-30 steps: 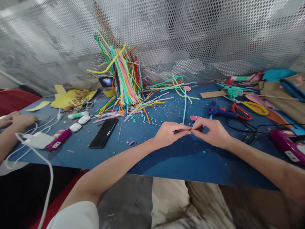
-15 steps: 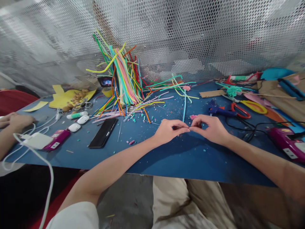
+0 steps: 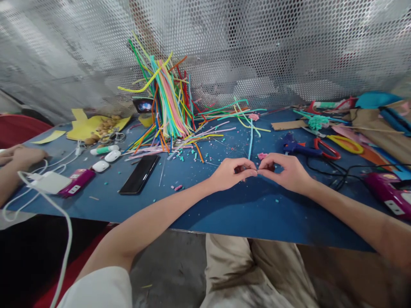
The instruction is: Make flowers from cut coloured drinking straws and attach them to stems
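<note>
Over the blue table, my left hand (image 3: 231,174) and my right hand (image 3: 284,172) meet fingertip to fingertip. Each has thumb and forefinger pinched together; whatever lies between them is too small to make out. Just beyond my left fingertips a light blue pipe cleaner (image 3: 251,141) runs away from me, its near end hidden by the hand. A pink fuzzy tuft (image 3: 253,116) sits at its far end. Close behind my right fingers lies a small pink piece (image 3: 263,155).
A tall bunch of coloured pipe cleaners (image 3: 170,98) stands against the perforated metal panel. Left are a black phone (image 3: 139,174), white cables and another person's hands (image 3: 24,157). Right are a blue glue gun (image 3: 298,146), scissors (image 3: 326,147) and a purple power strip (image 3: 390,192).
The view has shifted slightly. My hands remain pinched together in almost the same place, with the fingertips moved only a little.
</note>
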A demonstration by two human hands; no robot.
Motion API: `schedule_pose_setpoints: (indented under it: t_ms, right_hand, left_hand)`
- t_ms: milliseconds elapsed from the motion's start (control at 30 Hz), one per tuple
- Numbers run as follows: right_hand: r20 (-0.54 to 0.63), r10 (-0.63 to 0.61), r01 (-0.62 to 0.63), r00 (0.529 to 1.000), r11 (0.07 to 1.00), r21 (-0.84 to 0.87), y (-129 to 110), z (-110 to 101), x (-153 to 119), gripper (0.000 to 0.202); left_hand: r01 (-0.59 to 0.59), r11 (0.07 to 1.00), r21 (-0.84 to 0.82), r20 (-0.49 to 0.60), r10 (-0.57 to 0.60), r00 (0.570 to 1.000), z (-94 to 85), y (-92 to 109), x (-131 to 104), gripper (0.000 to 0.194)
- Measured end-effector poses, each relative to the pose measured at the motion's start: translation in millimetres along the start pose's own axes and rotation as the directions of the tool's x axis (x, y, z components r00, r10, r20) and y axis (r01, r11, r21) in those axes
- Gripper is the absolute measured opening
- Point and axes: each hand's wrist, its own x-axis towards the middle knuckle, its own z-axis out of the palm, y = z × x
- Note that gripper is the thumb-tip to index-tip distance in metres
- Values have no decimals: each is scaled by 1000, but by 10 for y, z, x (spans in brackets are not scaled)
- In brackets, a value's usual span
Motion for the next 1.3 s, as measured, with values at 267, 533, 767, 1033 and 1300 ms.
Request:
schedule_pose_setpoints:
  t_ms: [267,533,767,1033,1300]
  right_hand:
    - [42,-49,47,998,998,49,-15,-34,-29,15]
    - [49,-63,62,997,998,20,-26,-30,-37,16]
    - [54,-96,96,994,995,-2,-33,-28,-38,14]
    - [45,-96,97,994,995,-26,-64,-36,-31,13]
    - [37,-91,92,995,995,-43,-79,-39,-36,9]
  left_hand:
    - [-71,993,-95,94,80,992,-32,25,-34,29]
    - [-221,971,95,85,213,973,-46,25,-49,22]
    - [-268,948,173,65,261,963,-25,-1,-51,17]
    - [-227,948,222,4,232,973,-8,6,-44,20]
    - [-207,943,259,-39,224,974,-8,-16,-35,20]
